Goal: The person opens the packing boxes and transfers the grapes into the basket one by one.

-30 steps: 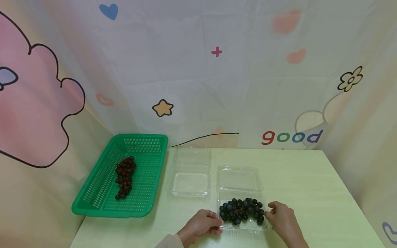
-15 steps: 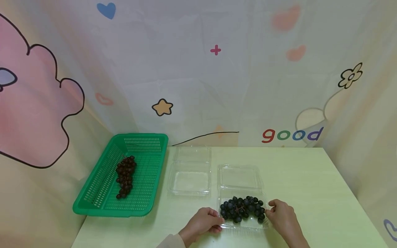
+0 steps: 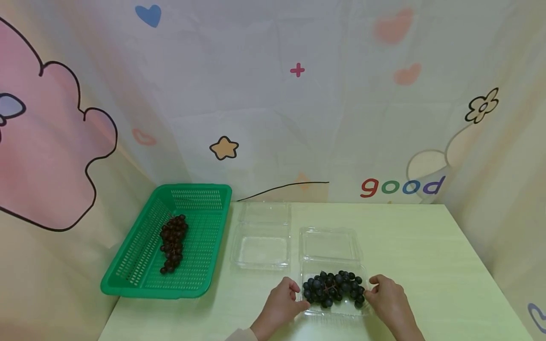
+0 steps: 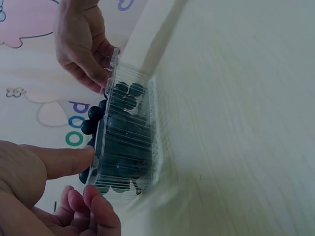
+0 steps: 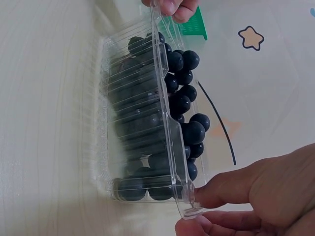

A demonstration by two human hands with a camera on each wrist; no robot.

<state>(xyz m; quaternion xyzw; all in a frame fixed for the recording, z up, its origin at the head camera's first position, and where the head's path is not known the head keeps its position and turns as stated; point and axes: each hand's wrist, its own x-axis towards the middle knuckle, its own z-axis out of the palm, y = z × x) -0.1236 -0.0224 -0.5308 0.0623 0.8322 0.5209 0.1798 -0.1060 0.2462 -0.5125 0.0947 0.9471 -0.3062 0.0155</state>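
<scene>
A bunch of dark grapes point(image 3: 315, 285) lies in the near half of a clear plastic clamshell box point(image 3: 341, 313), whose lid point(image 3: 329, 245) is folded back behind it. My right hand point(image 3: 391, 299) pinches the box's rim at the right side, with thumb over it and fingers below in the right wrist view. At the left side is my left hand point(image 3: 279, 305). Its thumb point(image 4: 74, 161) touches the rim, while the loosely bent fingers point(image 4: 101, 211) sit apart from the thumb by the near corner. Several grapes rise above the rim in the right wrist view.
A green plastic basket point(image 3: 204, 279) stands at the left, holding a reddish-brown grape bunch point(image 3: 172, 241). Between it and the grape box lies a second clear clamshell box point(image 3: 261, 251), lid folded back. A printed curtain point(image 3: 264, 104) hangs behind the pale table point(image 3: 431, 255).
My left hand has loosened from the box's left rim; its thumb and fingers have spread apart. The right hand keeps its pinch. Box and grapes stay in place.
</scene>
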